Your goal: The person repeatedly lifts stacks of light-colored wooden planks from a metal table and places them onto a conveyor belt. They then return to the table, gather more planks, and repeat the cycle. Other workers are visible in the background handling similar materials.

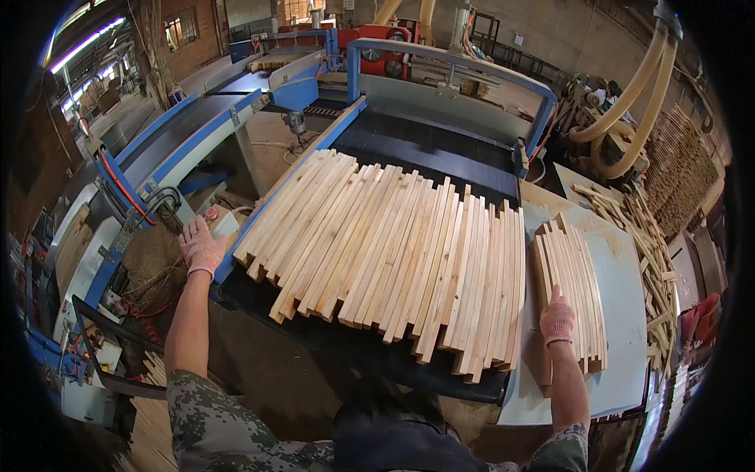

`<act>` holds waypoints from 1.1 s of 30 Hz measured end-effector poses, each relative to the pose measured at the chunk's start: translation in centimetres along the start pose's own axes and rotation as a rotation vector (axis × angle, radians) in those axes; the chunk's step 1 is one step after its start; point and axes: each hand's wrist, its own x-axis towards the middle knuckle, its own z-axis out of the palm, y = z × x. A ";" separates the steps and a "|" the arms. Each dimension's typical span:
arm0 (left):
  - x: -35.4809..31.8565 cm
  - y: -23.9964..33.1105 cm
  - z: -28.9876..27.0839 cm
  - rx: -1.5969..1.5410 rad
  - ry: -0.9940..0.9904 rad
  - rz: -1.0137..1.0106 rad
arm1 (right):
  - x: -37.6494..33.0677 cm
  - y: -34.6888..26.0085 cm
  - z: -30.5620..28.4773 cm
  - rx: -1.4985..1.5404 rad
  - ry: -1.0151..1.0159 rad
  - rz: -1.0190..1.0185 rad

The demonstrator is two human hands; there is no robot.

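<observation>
My left pink-gloved hand (202,248) lies open beside a round red button (211,213); my right pink-gloved hand (557,322) touches a pale wooden strip stack (580,295) on the light-blue desk (625,322), grip unclear. A jerk of the black conveyor belt (425,141) could skew its loose pale wooden row (393,244).

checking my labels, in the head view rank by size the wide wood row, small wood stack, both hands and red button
Largest to smallest:
1. wide wood row
2. small wood stack
3. left hand and right hand: too alike to rank
4. red button
</observation>
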 end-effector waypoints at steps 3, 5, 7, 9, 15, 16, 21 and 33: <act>-0.3 0.2 0.3 0.053 0.058 0.087 | -1.7 0.0 1.4 -0.017 0.157 -0.005; -0.3 1.0 -0.1 0.022 0.077 0.167 | -2.3 1.3 3.4 0.001 0.332 -0.057; -1.6 0.6 -3.2 -0.097 0.108 0.219 | -3.3 1.3 1.2 0.252 0.242 -0.027; 0.5 -0.7 0.3 -0.384 0.208 0.380 | -2.2 3.1 4.2 0.166 0.338 0.134; -15.9 1.9 -0.9 -1.374 -0.356 0.728 | -8.0 0.6 1.5 0.245 0.225 0.132; -19.4 4.2 -2.6 -1.504 -0.559 0.813 | -7.6 1.1 0.6 0.278 0.250 0.154; -32.3 10.0 -0.4 -1.583 -1.354 0.872 | -14.1 1.5 0.2 0.450 0.309 0.071; -46.0 27.1 1.6 -1.458 -1.640 0.839 | -31.4 14.8 3.4 1.460 -0.355 0.351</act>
